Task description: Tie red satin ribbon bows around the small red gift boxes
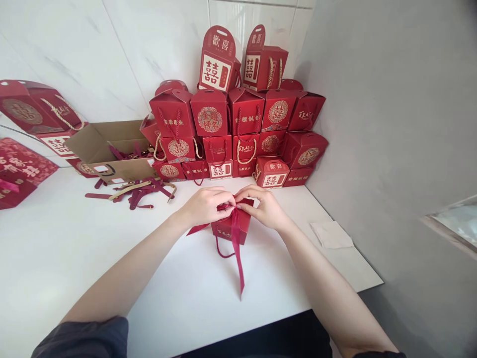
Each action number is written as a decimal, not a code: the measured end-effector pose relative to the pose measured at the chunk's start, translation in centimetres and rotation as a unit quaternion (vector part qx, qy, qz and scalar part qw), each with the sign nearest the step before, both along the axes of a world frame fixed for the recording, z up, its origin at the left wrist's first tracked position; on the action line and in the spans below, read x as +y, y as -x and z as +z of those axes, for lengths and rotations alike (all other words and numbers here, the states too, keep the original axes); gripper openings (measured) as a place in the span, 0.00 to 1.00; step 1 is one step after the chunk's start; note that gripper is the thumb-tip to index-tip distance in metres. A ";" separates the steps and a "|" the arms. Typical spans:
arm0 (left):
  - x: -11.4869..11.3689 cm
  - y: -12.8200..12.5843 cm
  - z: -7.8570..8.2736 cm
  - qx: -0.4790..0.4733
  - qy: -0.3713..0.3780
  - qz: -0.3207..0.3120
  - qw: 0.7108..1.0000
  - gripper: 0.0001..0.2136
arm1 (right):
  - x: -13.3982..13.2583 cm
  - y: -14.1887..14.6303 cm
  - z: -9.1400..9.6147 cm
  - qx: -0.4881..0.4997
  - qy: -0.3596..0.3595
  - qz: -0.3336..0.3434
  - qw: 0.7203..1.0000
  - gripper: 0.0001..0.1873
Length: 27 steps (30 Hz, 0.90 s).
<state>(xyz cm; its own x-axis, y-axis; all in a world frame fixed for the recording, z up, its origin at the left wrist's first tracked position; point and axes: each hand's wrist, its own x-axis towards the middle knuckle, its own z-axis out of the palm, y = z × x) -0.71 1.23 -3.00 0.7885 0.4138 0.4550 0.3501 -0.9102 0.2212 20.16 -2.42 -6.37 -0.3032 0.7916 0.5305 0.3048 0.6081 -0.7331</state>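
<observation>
A small red gift box (244,229) stands on the white table in front of me, gold characters on its near side. A dark red cord handle (223,255) droops from that side onto the table. Over the box top, my left hand (210,204) pinches a magenta ribbon (236,238). My right hand (263,205) meets it there, thumb and fingertips closed on the same ribbon. One ribbon tail hangs down the front and onto the table; another sticks out to the left under my left hand. The fingers partly hide the knot area.
Many red gift boxes (210,117) are stacked against the tiled wall. An open cardboard carton (126,171) stands at the back left, with dark red and tan straps (143,191) before it. A white tissue (331,234) lies near the right table edge, beside a grey wall.
</observation>
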 end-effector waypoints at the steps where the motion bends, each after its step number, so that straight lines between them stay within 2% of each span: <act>1: 0.2 0.0 -0.3 -0.017 0.004 -0.004 1.000 0.05 | 0.1 -0.1 0.0 -0.005 -0.001 0.002 1.000 0.06; 7: 0.5 -0.1 -1.1 -0.068 -0.008 -0.029 0.997 0.02 | 0.2 -0.5 0.1 -0.027 0.003 0.050 0.998 0.07; 10: 0.6 -0.3 -1.3 -0.069 -0.033 -0.036 0.996 0.02 | -0.1 -0.3 0.2 -0.055 -0.035 0.009 0.998 0.07; 14: 0.5 -0.6 -1.3 -0.049 -0.113 -0.030 0.992 0.04 | -0.7 0.1 0.4 -0.121 -0.091 -0.060 0.987 0.09; 18: 0.4 -0.6 -1.3 -0.048 -0.178 -0.041 0.982 0.04 | -0.9 0.1 0.5 -0.108 -0.055 -0.033 0.992 0.12; 20: 0.4 -0.6 -1.3 -0.050 -0.184 -0.041 0.981 0.04 | -0.7 -0.1 0.5 -0.109 -0.042 -0.024 0.993 0.11; 25: 0.4 -0.6 -1.2 -0.048 -0.172 -0.044 0.983 0.04 | -0.6 -1.0 1.1 -0.105 -0.081 -0.092 0.987 0.13; 27: 0.4 -0.7 -1.2 -0.050 -0.172 -0.051 0.983 0.03 | -0.7 -1.2 1.4 -0.083 -0.058 -0.064 0.993 0.17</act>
